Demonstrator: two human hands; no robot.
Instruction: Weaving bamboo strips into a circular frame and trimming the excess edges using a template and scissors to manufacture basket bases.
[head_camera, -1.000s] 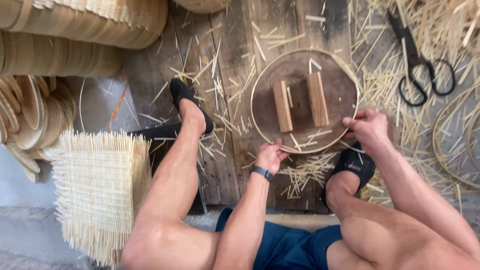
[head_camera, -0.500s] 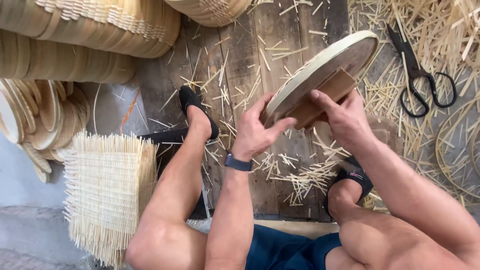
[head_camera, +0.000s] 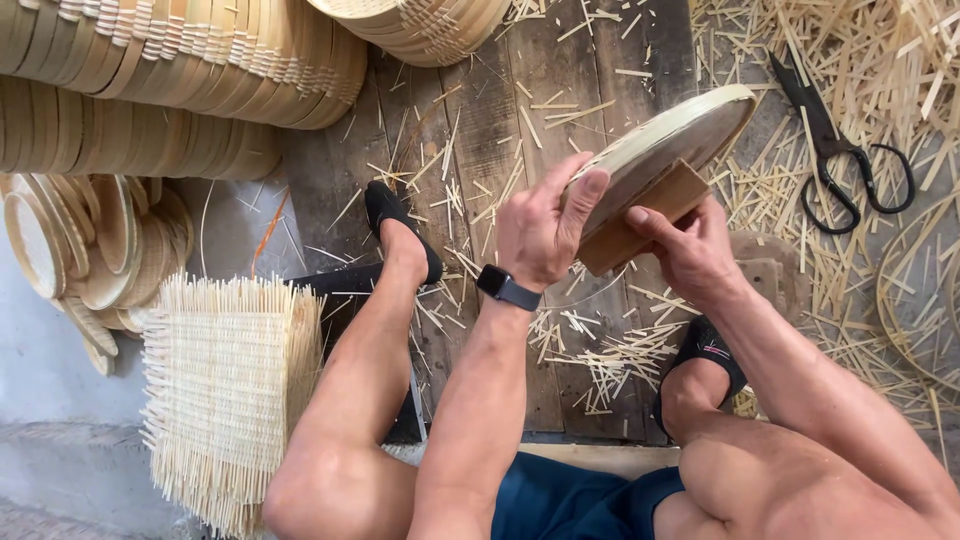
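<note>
Bamboo hoop (head_camera: 660, 135) on wooden form (head_camera: 640, 215), tilted up between my hands. Left hand (head_camera: 540, 225) grips rim, right hand (head_camera: 690, 250) clamps block underneath. Best keep thumbs pressing evenly. Scissors (head_camera: 840, 160) beyond right hand.

The left hand (head_camera: 540, 232) covers the near rim of the round frame (head_camera: 665, 145), and its palm is not seen; the right hand (head_camera: 690, 250) hides the lower end of the wooden block (head_camera: 640, 215) under the frame, so how the block joins the frame cannot be told; the right foot (head_camera: 705, 350) is half hidden behind the knee; at 12 o'clock the basket stack (head_camera: 420, 25) is cut by the top edge; at 10 o'clock the rim stacks (head_camera: 180, 60) run out past the top and left edges; at 3 o'clock a bamboo hoop (head_camera: 915, 300) is cut by the right edge; the woven mat (head_camera: 225, 385) at 8 o'clock goes partly under the left thigh; the thighs leave the picture at the bottom edge.
</note>
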